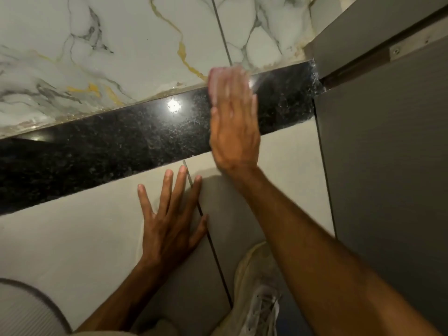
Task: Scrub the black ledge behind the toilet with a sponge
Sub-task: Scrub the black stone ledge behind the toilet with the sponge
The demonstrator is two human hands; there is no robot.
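Note:
The black speckled ledge (109,146) runs as a glossy band from lower left to upper right below the marble wall. My right hand (232,122) lies flat across it near its right end, blurred by motion. Under its fingers it presses a pale pink sponge (218,77), which shows at the fingertips against the ledge's back edge. My left hand (169,214) rests flat with fingers spread on the beige tiled wall below the ledge, holding nothing.
White marble tiles (121,44) with grey and gold veins rise behind the ledge. A grey partition panel (388,154) closes the right end. The toilet's white rim (26,309) shows at bottom left, and a white shoe (259,299) at the bottom.

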